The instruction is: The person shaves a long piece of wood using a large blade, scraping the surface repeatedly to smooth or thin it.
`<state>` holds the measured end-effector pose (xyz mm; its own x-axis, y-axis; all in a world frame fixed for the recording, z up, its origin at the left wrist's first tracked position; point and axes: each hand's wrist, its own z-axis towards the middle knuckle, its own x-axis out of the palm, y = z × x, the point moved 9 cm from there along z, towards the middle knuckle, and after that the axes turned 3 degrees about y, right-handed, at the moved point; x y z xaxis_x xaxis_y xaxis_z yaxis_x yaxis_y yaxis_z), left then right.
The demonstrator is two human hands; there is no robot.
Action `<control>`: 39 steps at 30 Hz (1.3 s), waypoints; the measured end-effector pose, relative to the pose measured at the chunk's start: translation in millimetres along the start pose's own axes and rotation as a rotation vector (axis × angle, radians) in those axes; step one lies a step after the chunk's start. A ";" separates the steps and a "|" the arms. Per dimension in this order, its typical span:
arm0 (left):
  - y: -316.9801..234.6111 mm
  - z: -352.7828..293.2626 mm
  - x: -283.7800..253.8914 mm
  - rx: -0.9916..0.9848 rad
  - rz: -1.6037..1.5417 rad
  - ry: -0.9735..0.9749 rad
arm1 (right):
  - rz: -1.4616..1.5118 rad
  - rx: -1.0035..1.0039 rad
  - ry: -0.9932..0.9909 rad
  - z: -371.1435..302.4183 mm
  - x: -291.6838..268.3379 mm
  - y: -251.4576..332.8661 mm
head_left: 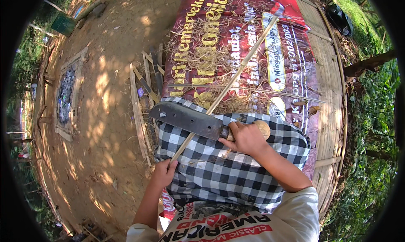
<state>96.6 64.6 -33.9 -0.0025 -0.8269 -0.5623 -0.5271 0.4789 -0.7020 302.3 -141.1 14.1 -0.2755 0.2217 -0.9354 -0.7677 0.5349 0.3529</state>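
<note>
My right hand (247, 137) is wrapped round the wooden handle of a machete (187, 119), whose broad dark blade has several small holes and points left. Under the blade runs a long thin bamboo strip (244, 65), slanting from my lap up and away to the right. The fingers of my left hand (164, 173) close on the strip's near end. Blade and strip cross above the black-and-white checked cloth (228, 157) over my lap. Whether the edge touches the strip, I cannot tell.
A red printed banner (185, 69) covers the bamboo platform (327, 86), strewn with curly shavings (236, 100). Another thin strip (291, 94) lies across it. Split bamboo pieces (141, 111) lean at the platform's left side. On the dirt ground is a framed ash pit (66, 90).
</note>
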 end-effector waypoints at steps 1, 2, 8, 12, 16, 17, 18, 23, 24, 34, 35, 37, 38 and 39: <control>1.3 -2.7 0.4 0.005 -0.020 0.000 | -0.007 -0.006 0.006 1.6 1.0 -7.8; 1.7 -3.1 1.1 -0.014 0.001 0.000 | -0.014 -0.014 0.012 3.0 1.5 -22.1; 6.0 -1.3 0.0 -0.029 0.063 -0.010 | -0.106 0.324 -0.060 7.7 -20.3 -107.1; 1.1 3.5 1.6 -0.014 0.060 -0.007 | 0.021 0.403 -0.086 -2.5 -35.4 -120.5; -0.6 1.0 2.5 0.001 0.095 -0.055 | 0.052 0.156 0.081 -0.6 -8.8 -37.2; 0.7 -0.7 2.1 -0.007 0.109 -0.071 | 0.057 0.023 0.054 1.5 -1.3 -14.8; 2.0 -2.3 1.6 -0.005 0.103 -0.069 | 0.051 -0.032 0.071 6.3 5.0 1.3; -5.0 -0.4 0.7 0.003 0.060 -0.090 | 0.061 -0.035 0.026 17.3 8.1 -17.9; -15.5 1.0 -1.8 -0.007 0.084 -0.093 | 0.057 0.015 0.045 19.0 4.8 -33.3; -0.6 -1.6 2.5 0.007 0.110 -0.108 | 0.004 -0.034 0.059 25.4 2.4 5.8; 2.2 -4.4 1.2 -0.003 0.101 -0.110 | -0.012 -0.024 0.069 27.0 3.2 1.3; -0.7 -2.3 2.0 0.005 0.090 -0.110 | -0.069 -0.003 0.086 30.5 -1.8 -17.9; -4.6 0.5 2.8 0.013 0.097 -0.109 | -0.043 0.058 0.075 29.6 -0.5 -36.8; -6.9 0.9 2.1 0.014 0.107 -0.117 | -0.065 0.067 0.064 28.9 4.5 -38.6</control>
<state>101.0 59.9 -30.7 0.0408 -0.7313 -0.6808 -0.5175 0.5674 -0.6405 347.4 -137.2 -3.0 -0.2645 0.1335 -0.9551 -0.7451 0.6004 0.2903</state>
